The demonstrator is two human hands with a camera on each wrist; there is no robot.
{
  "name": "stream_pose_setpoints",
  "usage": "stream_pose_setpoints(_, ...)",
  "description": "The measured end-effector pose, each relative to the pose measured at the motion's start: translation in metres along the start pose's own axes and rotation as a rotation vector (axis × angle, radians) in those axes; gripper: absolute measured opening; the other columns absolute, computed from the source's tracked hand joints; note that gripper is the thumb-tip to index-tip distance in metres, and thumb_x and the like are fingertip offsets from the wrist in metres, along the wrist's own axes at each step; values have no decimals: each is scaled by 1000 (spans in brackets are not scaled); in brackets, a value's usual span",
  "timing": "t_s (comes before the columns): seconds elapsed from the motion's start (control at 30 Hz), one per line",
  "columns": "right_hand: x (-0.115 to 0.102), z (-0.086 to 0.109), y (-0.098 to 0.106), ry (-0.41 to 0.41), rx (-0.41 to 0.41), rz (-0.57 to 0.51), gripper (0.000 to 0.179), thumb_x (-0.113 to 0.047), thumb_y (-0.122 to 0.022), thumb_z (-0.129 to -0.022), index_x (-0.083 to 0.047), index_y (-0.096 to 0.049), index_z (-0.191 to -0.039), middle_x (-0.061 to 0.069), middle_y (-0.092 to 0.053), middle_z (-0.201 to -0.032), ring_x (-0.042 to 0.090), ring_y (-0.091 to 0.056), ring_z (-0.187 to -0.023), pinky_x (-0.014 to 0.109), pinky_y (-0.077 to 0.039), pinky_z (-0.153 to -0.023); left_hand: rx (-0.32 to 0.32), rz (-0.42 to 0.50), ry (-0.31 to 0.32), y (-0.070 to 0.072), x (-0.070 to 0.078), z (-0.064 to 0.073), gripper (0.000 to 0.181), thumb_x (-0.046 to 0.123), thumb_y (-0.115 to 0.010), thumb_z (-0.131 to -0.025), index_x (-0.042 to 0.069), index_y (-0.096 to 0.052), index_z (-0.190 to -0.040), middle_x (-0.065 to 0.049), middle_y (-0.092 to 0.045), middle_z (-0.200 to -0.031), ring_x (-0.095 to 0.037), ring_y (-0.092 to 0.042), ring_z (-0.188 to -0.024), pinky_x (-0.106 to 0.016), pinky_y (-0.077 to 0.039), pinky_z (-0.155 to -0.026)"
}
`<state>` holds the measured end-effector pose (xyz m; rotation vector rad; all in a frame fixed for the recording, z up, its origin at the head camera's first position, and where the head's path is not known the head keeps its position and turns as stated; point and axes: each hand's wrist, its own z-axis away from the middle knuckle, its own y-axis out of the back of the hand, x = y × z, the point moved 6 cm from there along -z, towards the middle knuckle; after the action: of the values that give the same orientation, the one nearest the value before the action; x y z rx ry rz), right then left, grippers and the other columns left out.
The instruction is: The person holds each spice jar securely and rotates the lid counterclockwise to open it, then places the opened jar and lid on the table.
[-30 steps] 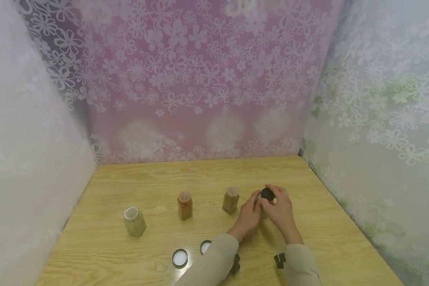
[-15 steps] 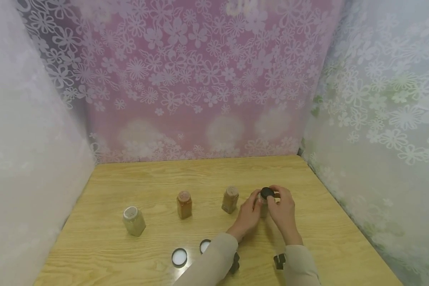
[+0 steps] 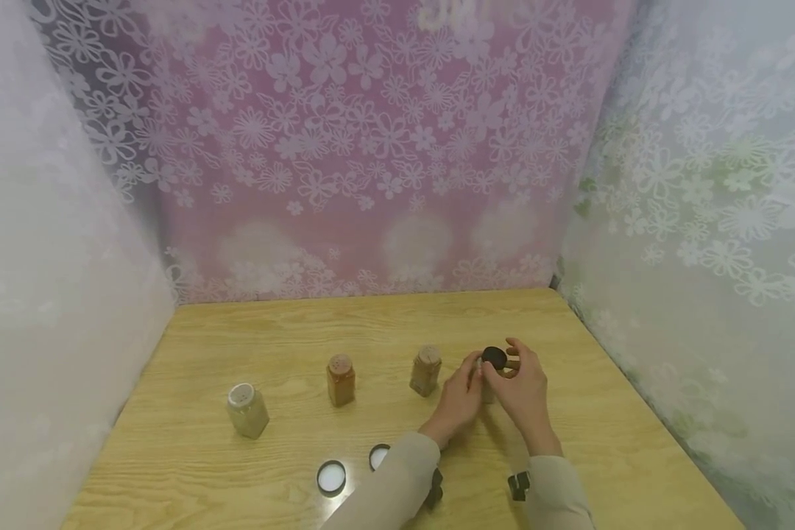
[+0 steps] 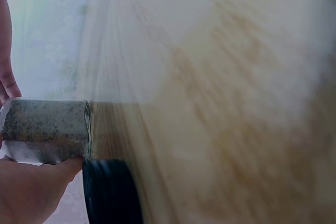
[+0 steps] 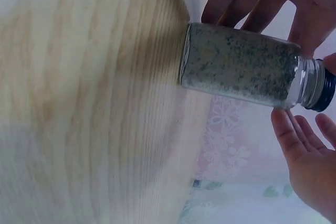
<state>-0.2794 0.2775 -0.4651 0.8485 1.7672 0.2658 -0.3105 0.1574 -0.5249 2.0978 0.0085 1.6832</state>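
Observation:
In the head view my left hand (image 3: 460, 401) holds a glass spice jar (image 5: 239, 66) upright around its body. Grey-green, speckled seasoning fills most of this jar, whose base is at the table. A black screw lid (image 3: 494, 358) sits on its top. My right hand (image 3: 522, 386) is at that lid, the thumb bent against its near left side. The other right fingers (image 5: 286, 135) are spread at the opposite side, the fingertips close to the jar's shoulder in the right wrist view. Left of the hands stands a brown-filled shaker jar (image 3: 426, 370) without a lid.
An orange-brown shaker jar (image 3: 341, 380) and a pale green one (image 3: 248, 410) stand lidless further left. One black-rimmed lid (image 3: 332, 478) lies white side up near the front; another lid (image 3: 380, 457) is partly under the left sleeve (image 3: 397, 478). A ridged black lid (image 4: 111, 192) shows in the left wrist view.
My right fingers have shifted about the lid: the index finger has lifted off it, and the thumb has moved toward its left side. My left hand and the jar stay in place.

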Motion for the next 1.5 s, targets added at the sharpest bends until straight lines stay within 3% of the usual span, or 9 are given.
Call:
stream_pose_setpoints(0.13,3,0,0,-40,-22,-31,53,-20,-70,-91,-3,-51,-137,18,-53,-130,33,-65,-106,22,-55,-78,-3,16,6,2,0,0,43,39,-34,-109,36,-36,-152,-10,-51,-148,-32,-52,-132,-51,-47,-104)
stream_pose_setpoints(0.3,4,3,-2,-44,-57,-9,48,-26,-69,-93,-1,-55,-132,18,-51,-132,34,-62,-107,33,-56,-79,-13,8,0,2,0,1,43,36,-34,-109,34,-36,-152,-11,-54,-143,-31,-56,-125,-50,-51,-98)
stream_pose_setpoints(0.5,2,1,-6,6,-47,32,57,-38,-71,-92,0,-56,-132,20,-51,-131,32,-61,-107,24,-52,-78,-1,-1,5,1,-2,1,43,35,-35,-109,31,-38,-152,-10,-57,-141,-28,-58,-122,-48,-51,-97)
stream_pose_setpoints(0.7,2,-1,-5,26,3,45,50,-32,-73,-92,0,-62,-128,18,-55,-121,29,-62,-101,18,-50,-72,-12,11,21,-1,-4,1,44,38,-33,-109,35,-36,-153,-7,-51,-148,-29,-52,-132,-50,-47,-105)
stream_pose_setpoints(0.9,-1,-2,-5,73,-19,51,48,-20,-68,-94,-6,-55,-138,17,-58,-126,30,-61,-105,20,-53,-72,-14,13,24,0,-4,0,44,40,-34,-109,36,-36,-152,-7,-51,-147,-28,-53,-130,-50,-48,-102)
stream_pose_setpoints(1.1,0,-1,-3,18,-42,44,57,-34,-67,-96,-6,-50,-142,20,-56,-133,36,-62,-108,38,-57,-77,-23,27,35,-2,-5,0,45,42,-33,-108,35,-35,-153,-6,-50,-149,-28,-53,-130,-49,-48,-104)
stream_pose_setpoints(1.23,6,-2,1,-51,-31,34,66,-48,-71,-89,-2,-54,-134,19,-56,-126,35,-65,-104,44,-59,-79,-26,30,30,-2,-6,1,47,41,-33,-109,30,-34,-155,-6,-49,-150,-28,-52,-132,-48,-47,-106)
stream_pose_setpoints(1.37,10,-2,1,-77,-30,35,63,-48,-74,-87,0,-59,-126,17,-59,-123,32,-62,-106,46,-55,-85,-26,23,21,-1,-5,2,46,40,-32,-109,32,-34,-154,-5,-50,-149,-26,-53,-130,-47,-47,-105)
stream_pose_setpoints(1.5,6,-3,1,-32,-24,57,53,-36,-73,-90,0,-61,-126,17,-62,-123,30,-61,-107,43,-53,-83,-34,34,15,-1,-4,2,45,40,-33,-109,35,-34,-153,-6,-50,-148,-27,-54,-129,-47,-48,-104)
